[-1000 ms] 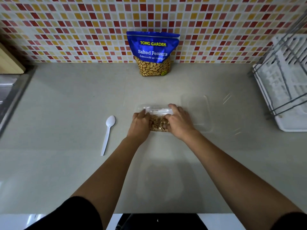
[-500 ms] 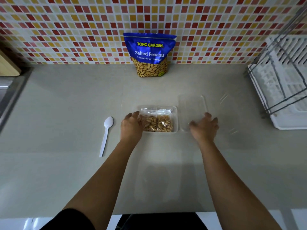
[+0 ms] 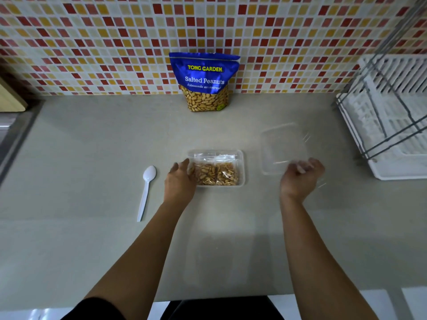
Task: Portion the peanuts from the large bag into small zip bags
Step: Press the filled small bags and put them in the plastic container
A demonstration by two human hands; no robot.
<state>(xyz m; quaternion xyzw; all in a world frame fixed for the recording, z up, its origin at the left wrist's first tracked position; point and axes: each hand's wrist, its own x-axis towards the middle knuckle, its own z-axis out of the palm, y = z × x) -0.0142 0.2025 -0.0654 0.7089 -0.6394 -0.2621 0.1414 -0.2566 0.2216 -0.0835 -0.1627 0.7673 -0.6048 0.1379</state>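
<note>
Left hand [image 3: 179,181] open, fingers resting against left wall of clear tray [image 3: 241,167] holding filled zip bags [image 3: 216,170]. Right hand [image 3: 300,177] curled on near edge of clear lid [image 3: 283,144]; grip uncertain. Peanut bag [image 3: 204,83] upright against tiled wall. Spoon [image 3: 146,190] lying on worktop [image 3: 92,146].

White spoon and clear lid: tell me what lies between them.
In the head view, the left hand and the clear tray holding filled zip bags lie between the white spoon and clear lid.

On the grey desk [image 3: 92,239], the left hand [image 3: 179,181] touches a clear plastic tray [image 3: 241,167] holding peanut-filled small zip bags [image 3: 216,172], while the right hand [image 3: 300,177] grips a clear plastic lid [image 3: 280,146].
</note>
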